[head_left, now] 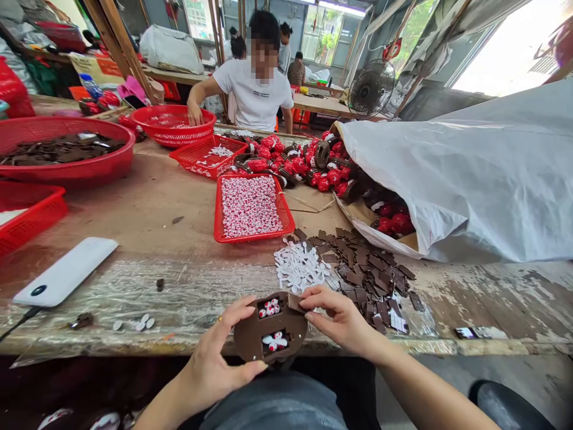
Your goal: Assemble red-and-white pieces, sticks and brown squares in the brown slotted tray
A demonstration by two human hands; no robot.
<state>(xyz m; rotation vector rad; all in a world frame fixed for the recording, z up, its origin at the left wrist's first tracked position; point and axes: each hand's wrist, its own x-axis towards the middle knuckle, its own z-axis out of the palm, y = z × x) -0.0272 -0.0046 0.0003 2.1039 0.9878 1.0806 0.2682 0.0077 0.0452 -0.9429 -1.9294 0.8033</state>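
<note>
At the table's near edge, my left hand (pixel 215 349) grips a rounded brown plastic toy part (pixel 247 335) by its left side, thumb below and fingers above. Two square openings face up in it. Small red-and-white beads (pixel 269 308) lie in the upper one; the lower one holds more beads and a white spoon-shaped piece (pixel 274 341). My right hand (pixel 342 322) pinches a small brown plate (pixel 296 303) against the part's upper right. Just beyond are a pile of white spoon-shaped pieces (pixel 301 266) and a heap of brown plates (pixel 369 272).
A red basket of beads (pixel 218 230) stands ahead, with red-and-brown toys (pixel 273 156) behind it. A large white sack (pixel 483 185) lies at right. Red baskets (pixel 67 173) and a white power bank (pixel 67 269) with a cable are at left. A person (pixel 255 89) works opposite.
</note>
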